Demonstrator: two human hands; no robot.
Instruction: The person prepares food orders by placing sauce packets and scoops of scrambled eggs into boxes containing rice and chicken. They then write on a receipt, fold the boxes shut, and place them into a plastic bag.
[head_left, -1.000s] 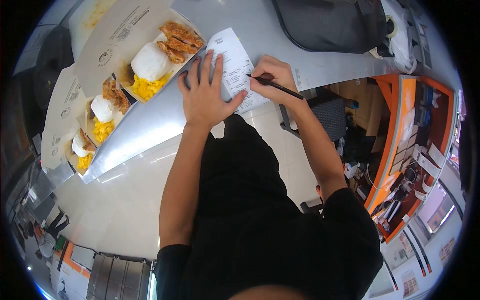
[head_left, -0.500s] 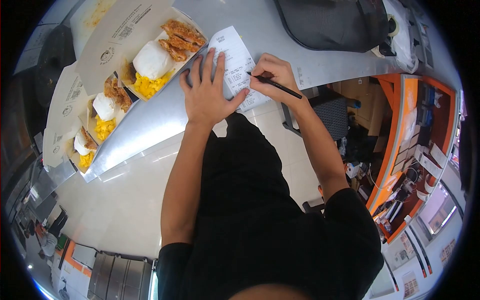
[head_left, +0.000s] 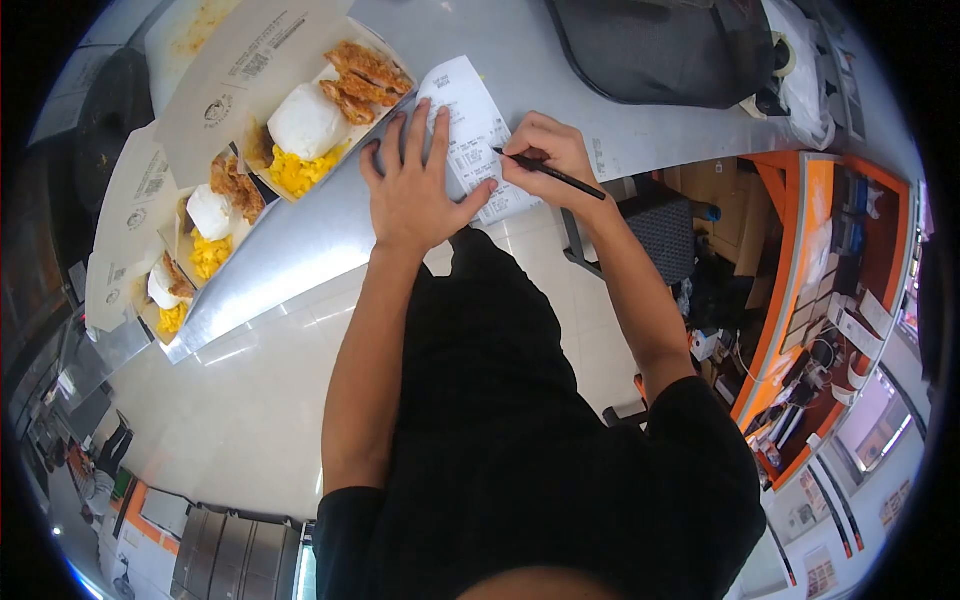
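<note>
A long white printed receipt (head_left: 466,112) lies on the metal counter near its front edge. My left hand (head_left: 412,185) rests flat with fingers spread, its fingertips and thumb pressing on the receipt's left side. In my right hand (head_left: 552,160) is a slim black pen (head_left: 560,175), its tip at the right part of the printed lines. What the pen has marked is too small to read. Left of my left hand stands an open meal box (head_left: 362,140) with fried chicken (head_left: 362,82), white rice (head_left: 307,122) and yellow scrambled egg (head_left: 302,174).
Two more open meal boxes (head_left: 225,243) line the counter (head_left: 290,245) at the left. A black mesh-topped bag (head_left: 665,50) lies at the back right. Below the counter are a dark woven chair (head_left: 655,235) and an orange shelf unit (head_left: 800,260). Another person (head_left: 105,470) is far off at lower left.
The pen tip has shifted very slightly on the receipt. Both hands stay in nearly the same place, and the boxes have not moved.
</note>
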